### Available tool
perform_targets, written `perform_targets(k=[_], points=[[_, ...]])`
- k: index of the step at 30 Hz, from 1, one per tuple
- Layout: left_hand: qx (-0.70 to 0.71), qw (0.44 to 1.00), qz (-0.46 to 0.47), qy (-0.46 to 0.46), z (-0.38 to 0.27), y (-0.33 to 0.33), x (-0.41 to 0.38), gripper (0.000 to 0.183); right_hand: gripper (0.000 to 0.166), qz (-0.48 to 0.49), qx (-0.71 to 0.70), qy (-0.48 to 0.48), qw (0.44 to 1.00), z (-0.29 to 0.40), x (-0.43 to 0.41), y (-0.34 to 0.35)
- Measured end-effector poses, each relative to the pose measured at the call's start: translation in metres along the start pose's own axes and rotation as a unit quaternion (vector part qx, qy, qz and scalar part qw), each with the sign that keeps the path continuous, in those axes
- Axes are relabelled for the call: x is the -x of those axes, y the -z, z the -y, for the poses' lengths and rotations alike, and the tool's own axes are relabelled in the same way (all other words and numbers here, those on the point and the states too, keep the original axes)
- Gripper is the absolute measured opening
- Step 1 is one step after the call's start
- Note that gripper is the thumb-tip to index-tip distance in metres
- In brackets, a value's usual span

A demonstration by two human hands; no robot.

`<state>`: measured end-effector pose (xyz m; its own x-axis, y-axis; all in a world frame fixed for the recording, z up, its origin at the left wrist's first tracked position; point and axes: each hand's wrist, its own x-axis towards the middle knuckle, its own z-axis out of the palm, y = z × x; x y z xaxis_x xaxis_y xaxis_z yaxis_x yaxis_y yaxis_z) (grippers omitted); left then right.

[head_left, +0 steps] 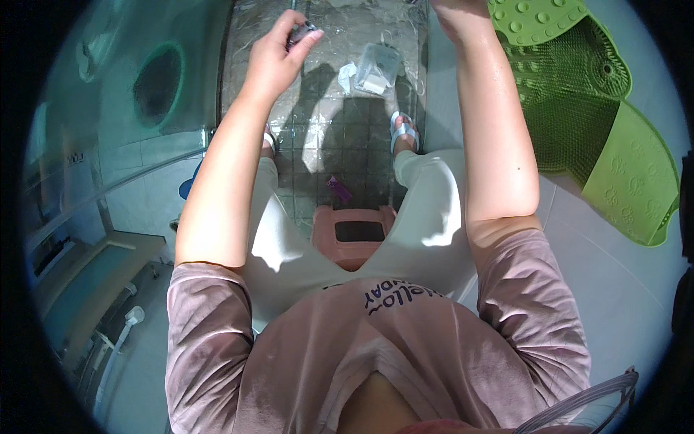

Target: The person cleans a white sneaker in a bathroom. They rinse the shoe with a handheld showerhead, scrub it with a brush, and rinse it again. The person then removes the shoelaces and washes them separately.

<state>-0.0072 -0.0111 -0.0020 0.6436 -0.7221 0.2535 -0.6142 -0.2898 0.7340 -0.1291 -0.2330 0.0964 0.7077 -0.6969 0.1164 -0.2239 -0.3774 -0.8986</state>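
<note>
My left hand (287, 49) is raised at the top left of the head view, its fingers closed around a small dark, shiny object (301, 34) that I cannot identify. At the top right edge my right hand (458, 8) is mostly cut off by the frame; only the wrist and lower part show, so its fingers and anything in them are hidden. Between the arms, on the wet tiled floor, lies a clear plastic container (378, 65) with a white item inside. A crumpled white piece (347, 77) lies beside it.
I sit on a pink plastic stool (353, 247). A purple object (340, 189) lies on the floor before it. Green textured rubber mats (631, 173) hang or lean at the right. A glass panel (119, 135) and a white hand shower (134, 316) are at the left.
</note>
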Motion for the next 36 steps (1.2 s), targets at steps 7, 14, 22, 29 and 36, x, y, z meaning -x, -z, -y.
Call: perform_targets(k=[7,14,22,29,36], points=[[-0.005,0.998,-0.026,0.063,-0.002,-0.001,0.006,0.03,0.029,0.046,-0.003,0.03,0.998,-0.017,-0.002,-0.002],[0.056,0.997,0.039,0.033,0.002,-0.002,0.025,0.03,0.028,0.029,-0.066,-0.07,0.995,-0.038,0.004,-0.011],[0.043,0.997,0.038,-0.052,-0.008,0.006,0.02,0.026,0.025,-0.047,0.0,0.18,0.983,-0.099,-0.022,-0.042],[0.077,0.994,0.006,-0.083,-0.019,0.005,0.021,0.025,0.045,-0.025,0.044,0.007,0.999,-0.122,-0.029,-0.055],[0.106,0.986,-0.018,-0.125,-0.031,0.017,0.038,0.025,0.043,0.021,0.0,-0.027,0.999,-0.112,-0.03,-0.047]])
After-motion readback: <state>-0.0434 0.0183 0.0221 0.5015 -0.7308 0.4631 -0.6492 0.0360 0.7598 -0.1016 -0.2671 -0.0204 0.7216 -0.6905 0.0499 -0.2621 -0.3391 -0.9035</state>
